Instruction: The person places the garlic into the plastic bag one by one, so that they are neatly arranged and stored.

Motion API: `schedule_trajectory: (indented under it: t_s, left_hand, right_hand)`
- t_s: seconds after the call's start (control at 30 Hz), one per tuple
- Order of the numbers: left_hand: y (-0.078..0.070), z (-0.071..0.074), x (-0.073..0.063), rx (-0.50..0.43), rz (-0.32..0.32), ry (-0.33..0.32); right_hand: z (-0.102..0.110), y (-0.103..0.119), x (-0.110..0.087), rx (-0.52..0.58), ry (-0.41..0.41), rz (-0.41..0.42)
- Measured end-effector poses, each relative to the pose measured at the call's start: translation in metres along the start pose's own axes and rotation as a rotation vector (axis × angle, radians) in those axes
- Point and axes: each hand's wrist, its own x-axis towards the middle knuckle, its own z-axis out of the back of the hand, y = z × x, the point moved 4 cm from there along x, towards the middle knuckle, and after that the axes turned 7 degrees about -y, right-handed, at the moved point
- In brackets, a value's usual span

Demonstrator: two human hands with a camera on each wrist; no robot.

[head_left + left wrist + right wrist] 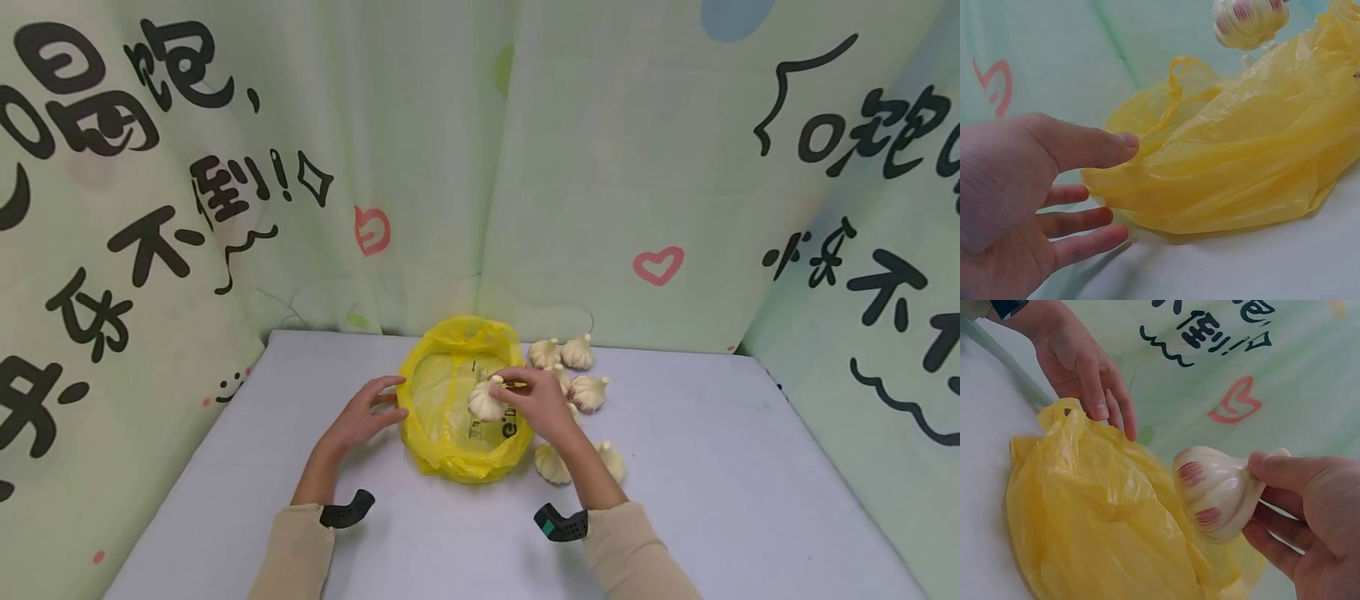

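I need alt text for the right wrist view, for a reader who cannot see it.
A right hand pinches a garlic bulb with reddish streaks over a yellow plastic bag. The left hand is at the bag's far side, before a pale green backdrop with black writing.

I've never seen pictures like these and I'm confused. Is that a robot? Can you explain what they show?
No robot here, just a person's bare left hand and right hand. The wide picture was taken from the person's head, looking forward and down. The two closer ones were taken from the wrists, one left and one right. On the white table sits an open yellow plastic bag, with garlic bulbs to its right. The right hand has another garlic bulb in its grip, above the bag. The left hand is at the bag's left edge, thumb and fingers apart.
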Motion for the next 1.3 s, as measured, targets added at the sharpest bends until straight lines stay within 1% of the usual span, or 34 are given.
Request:
schedule_trajectory:
  t_s: [0.27, 0.43, 0.73, 0.87, 1.0, 1.03, 1.3]
  left_hand:
    - [-0.001, 0.001, -0.001, 0.006, -0.024, 0.007]
    - [-0.001, 0.001, -0.002, -0.002, -0.018, 0.005]
    - [-0.001, -0.001, 0.0, 0.016, -0.004, 0.003]
    - [-0.001, 0.0, 0.0, 0.011, -0.002, -0.001]
    - [-0.001, 0.001, 0.0, -0.001, 0.009, -0.003]
    - [-0.001, 0.001, 0.0, 0.001, 0.003, -0.001]
    - [-0.001, 0.002, 0.001, -0.008, 0.016, 0.003]
  right_hand:
    - [-0.01, 0.002, -0.001, 0.002, 0.014, 0.02]
    - [-0.017, 0.003, -0.001, 0.01, 0.028, 0.035]
    - [-0.03, 0.007, -0.001, -0.007, 0.043, 0.032]
    - [-0.038, 0.007, 0.0, -0.004, 0.068, 0.042]
    - [-0.045, 0.008, -0.001, 0.008, 0.096, 0.034]
    - [-0.047, 0.008, -0.001, 0.009, 0.1, 0.037]
    - [-0.059, 0.005, -0.001, 0.001, 0.102, 0.04]
